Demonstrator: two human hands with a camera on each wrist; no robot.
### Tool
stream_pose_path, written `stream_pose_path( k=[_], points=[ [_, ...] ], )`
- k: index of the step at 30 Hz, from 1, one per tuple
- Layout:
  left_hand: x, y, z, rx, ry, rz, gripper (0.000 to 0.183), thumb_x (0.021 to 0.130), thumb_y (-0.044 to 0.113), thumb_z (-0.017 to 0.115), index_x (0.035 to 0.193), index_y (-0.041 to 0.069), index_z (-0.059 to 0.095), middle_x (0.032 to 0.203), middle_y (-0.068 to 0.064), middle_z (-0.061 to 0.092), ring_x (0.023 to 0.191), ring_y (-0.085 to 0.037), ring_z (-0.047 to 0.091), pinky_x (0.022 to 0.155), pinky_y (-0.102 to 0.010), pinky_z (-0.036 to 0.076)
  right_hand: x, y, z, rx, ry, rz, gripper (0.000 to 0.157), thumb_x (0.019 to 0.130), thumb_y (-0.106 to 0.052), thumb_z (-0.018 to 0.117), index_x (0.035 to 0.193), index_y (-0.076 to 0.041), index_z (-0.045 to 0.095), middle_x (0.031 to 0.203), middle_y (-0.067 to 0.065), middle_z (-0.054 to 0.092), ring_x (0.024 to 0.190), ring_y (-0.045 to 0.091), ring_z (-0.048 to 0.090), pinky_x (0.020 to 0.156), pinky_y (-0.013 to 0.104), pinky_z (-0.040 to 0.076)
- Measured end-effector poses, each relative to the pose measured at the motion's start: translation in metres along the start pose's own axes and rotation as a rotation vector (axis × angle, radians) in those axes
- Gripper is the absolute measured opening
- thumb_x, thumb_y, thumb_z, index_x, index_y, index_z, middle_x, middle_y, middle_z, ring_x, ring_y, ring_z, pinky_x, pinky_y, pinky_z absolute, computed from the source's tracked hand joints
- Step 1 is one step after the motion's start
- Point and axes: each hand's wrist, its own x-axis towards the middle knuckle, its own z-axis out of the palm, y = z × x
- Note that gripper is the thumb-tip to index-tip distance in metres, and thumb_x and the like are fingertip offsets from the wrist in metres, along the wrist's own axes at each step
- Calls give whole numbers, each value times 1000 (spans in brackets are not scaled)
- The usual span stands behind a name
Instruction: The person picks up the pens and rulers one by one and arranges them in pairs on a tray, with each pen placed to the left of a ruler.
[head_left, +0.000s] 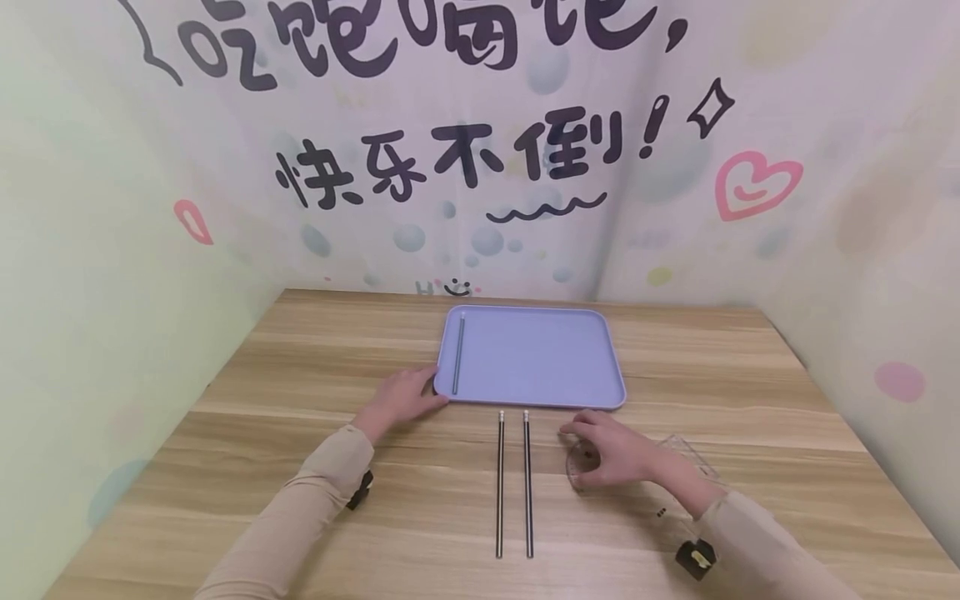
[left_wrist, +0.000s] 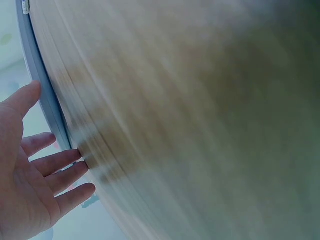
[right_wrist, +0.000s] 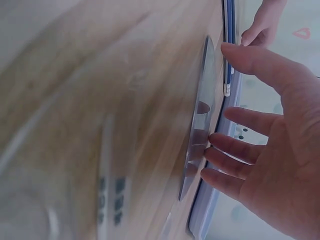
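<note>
My left hand touches the front left corner of a lavender tray, its fingers loosely extended in the left wrist view. A dark pencil lies lengthwise along the tray's left side. In front of the tray, two dark striped pencils lie side by side on the table, pale ends toward it. My right hand is over a clear, round-edged plastic piece right of the pencils. In the right wrist view, relaxed fingertips are right at this clear piece, which mirrors them.
More clear plastic with a straight-edged corner lies under the right wrist. Dark marks on clear plastic show in the right wrist view. Beyond the wooden table hangs a printed curtain, and pale walls flank both sides.
</note>
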Motion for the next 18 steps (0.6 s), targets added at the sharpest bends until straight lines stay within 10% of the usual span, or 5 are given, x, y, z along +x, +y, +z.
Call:
stream_pose_path(
  k=[18],
  points=[
    [1,-1,1,0,-6,-6,63,84,39,61,133,3,43,127,-18,52,116,-35,48,98,-46,38,-6,11,-8,68,-56,-17,59,60,-11,75,115,2,58,103,7,50,91,16,46,79,32,46]
  ],
)
